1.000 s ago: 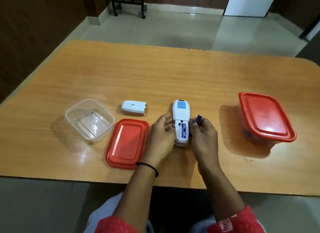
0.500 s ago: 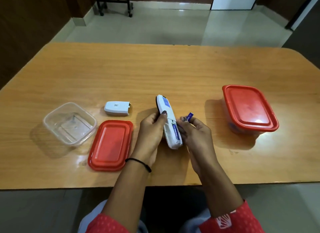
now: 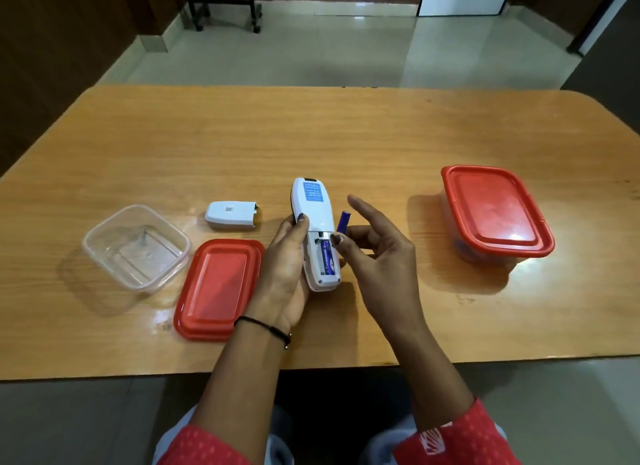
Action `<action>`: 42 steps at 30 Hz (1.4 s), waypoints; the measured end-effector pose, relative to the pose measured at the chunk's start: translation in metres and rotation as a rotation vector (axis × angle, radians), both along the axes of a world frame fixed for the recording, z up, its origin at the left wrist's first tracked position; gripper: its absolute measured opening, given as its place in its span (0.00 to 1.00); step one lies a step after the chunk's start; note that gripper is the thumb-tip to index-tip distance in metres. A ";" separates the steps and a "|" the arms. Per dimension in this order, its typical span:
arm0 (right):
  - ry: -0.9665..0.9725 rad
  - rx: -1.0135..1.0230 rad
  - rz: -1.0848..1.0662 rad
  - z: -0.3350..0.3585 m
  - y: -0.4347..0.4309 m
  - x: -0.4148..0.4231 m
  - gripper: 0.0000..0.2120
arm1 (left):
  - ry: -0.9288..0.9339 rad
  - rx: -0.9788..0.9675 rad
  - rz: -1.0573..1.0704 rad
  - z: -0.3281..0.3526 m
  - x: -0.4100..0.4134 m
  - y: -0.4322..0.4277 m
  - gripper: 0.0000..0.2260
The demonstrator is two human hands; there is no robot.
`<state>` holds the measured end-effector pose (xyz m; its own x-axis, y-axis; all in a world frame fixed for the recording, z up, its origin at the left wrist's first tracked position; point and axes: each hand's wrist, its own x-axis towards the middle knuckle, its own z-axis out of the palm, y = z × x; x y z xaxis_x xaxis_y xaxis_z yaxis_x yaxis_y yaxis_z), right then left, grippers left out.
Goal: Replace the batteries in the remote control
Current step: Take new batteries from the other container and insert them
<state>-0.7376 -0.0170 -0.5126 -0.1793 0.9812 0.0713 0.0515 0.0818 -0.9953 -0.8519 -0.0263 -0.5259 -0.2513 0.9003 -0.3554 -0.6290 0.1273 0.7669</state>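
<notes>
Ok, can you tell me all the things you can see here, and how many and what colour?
table: 1, orange-brown wood, under everything
remote control: 1, white, back up with its battery bay open, in the left hand
battery in the bay: 1, blue, lying in the remote's right slot
loose battery: 1, blue, in the right hand's grip
battery cover: 1, white, on the table left of the remote
open box: 1, clear, far left
loose lid: 1, red, beside the open box
closed box: 1, clear with red lid, right
left hand: 1, holding the remote
right hand: 1, pinching the loose battery
</notes>
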 end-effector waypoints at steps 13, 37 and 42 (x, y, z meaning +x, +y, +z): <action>-0.356 0.173 0.023 -0.006 -0.003 -0.007 0.13 | -0.026 0.029 0.013 -0.001 -0.004 -0.002 0.15; -0.591 0.259 -0.028 -0.008 -0.003 -0.001 0.07 | 0.029 0.038 0.011 -0.007 0.006 -0.003 0.16; -0.737 0.395 0.033 -0.008 -0.016 -0.010 0.12 | -0.062 0.064 0.054 -0.003 0.001 -0.002 0.16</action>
<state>-0.7479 -0.0326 -0.5205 -0.3434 0.9019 0.2621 0.6697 0.4307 -0.6050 -0.8510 -0.0285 -0.5294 -0.2790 0.9077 -0.3135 -0.6799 0.0438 0.7320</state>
